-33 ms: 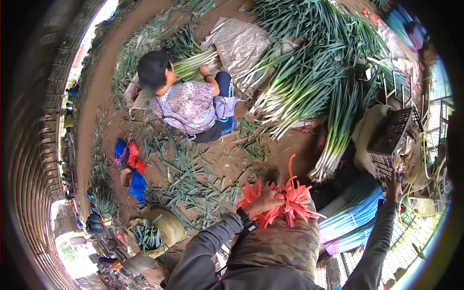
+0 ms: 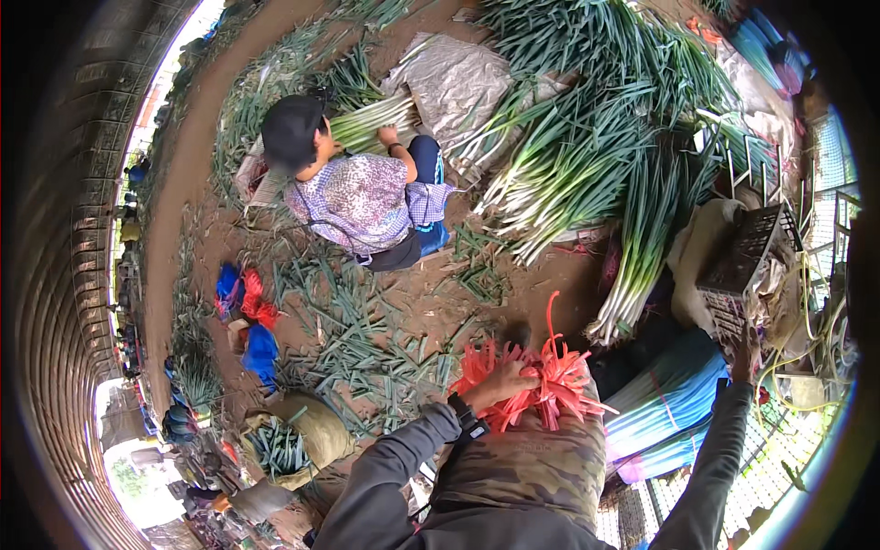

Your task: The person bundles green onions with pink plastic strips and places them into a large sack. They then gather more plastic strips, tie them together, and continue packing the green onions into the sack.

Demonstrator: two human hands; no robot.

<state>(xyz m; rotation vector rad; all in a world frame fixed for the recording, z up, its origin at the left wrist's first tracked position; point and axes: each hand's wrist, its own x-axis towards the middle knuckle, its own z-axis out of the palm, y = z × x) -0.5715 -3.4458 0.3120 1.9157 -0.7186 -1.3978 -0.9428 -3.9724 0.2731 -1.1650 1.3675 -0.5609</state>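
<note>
Over my lap, my left hand [image 2: 500,387] is closed around a bunch of red plastic strips [image 2: 561,380], whose loose ends fan out on both sides of my fingers. My right arm stretches out to the right, and my right hand [image 2: 746,353] is at the lower edge of a dark plastic crate [image 2: 742,261]. Its fingers are too dark and small to make out. Beside my right forearm lie bundles of spring onions wrapped in blue-and-white plastic [image 2: 665,403].
A large pile of loose spring onions [image 2: 587,156] spreads ahead. At the left front, a seated person [image 2: 357,197] handles a bunch of spring onions [image 2: 376,124]. Cut leaves [image 2: 348,330] litter the dirt floor. A sack of trimmings [image 2: 312,440] stands at left.
</note>
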